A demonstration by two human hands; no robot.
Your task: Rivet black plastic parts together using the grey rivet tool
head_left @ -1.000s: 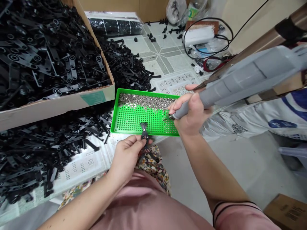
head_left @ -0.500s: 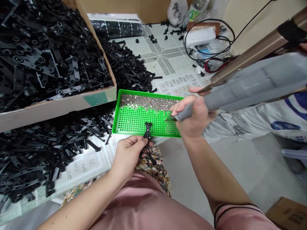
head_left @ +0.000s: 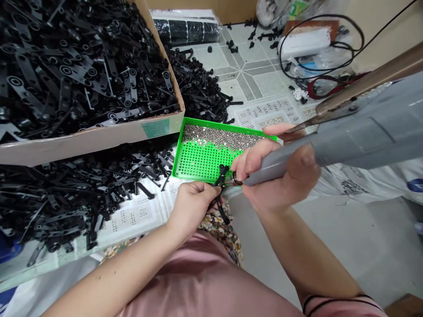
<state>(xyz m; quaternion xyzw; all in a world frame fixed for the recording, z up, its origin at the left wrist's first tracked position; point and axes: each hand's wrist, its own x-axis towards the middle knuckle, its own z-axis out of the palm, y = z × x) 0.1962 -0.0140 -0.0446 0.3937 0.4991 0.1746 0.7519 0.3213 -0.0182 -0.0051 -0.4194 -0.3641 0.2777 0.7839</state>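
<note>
My left hand (head_left: 196, 200) pinches a black jointed plastic part (head_left: 222, 176) at the near edge of a green perforated tray (head_left: 180, 147). My right hand (head_left: 280, 176) is wrapped round a grey-taped power screwdriver (head_left: 343, 141) that slants in from the upper right. The screwdriver's metal tip (head_left: 233, 179) meets the black part, or lies right beside it; the exact contact is hidden. Small silvery screws (head_left: 224, 137) fill the far side of the tray, while the holes on its left side show bare green.
An open cardboard box (head_left: 158, 125) heaped with black plastic parts (head_left: 82, 66) stands at the left. More loose parts lie before and behind it. A plastic-wrapped roll (head_left: 187, 31), a looped black cable (head_left: 330, 70) and scissors with red handles (head_left: 325, 86) lie at the back.
My right hand has brought the screwdriver nearer, from over the tray's right side to the black part. My left hand still pinches that part. The view has shifted left.
</note>
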